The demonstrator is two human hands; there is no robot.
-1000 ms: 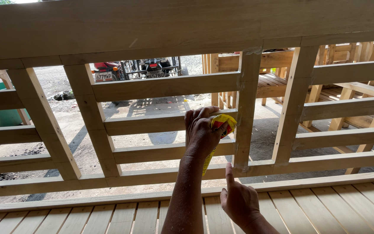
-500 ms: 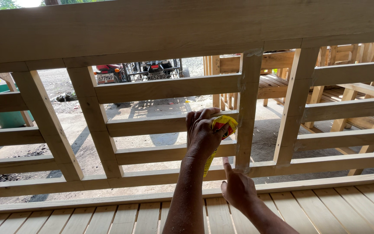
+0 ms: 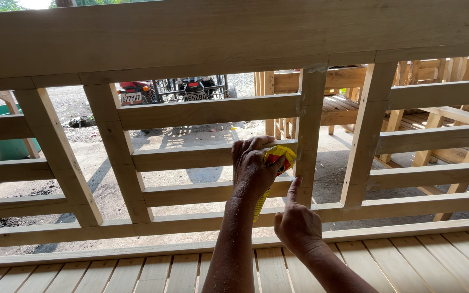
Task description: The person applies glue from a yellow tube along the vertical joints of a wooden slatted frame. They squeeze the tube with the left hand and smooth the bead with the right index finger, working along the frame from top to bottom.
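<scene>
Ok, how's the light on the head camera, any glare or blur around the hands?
Head view: the left hand squeezing the yellow tube and the right hand sit in shade yet stay sharp; the pale wooden lattice frame is evenly lit; the sunlit ground beyond is bright but not washed out.

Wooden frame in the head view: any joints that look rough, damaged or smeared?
Yes. The upright post beside the left hand, which grips a yellow tube, shows pale grey smears at its joints with the top rail and crosspieces, like filler or glue. The right hand points a finger at the lower joint.

Two bare, sleeveless, sawdust-flecked forearms
</scene>
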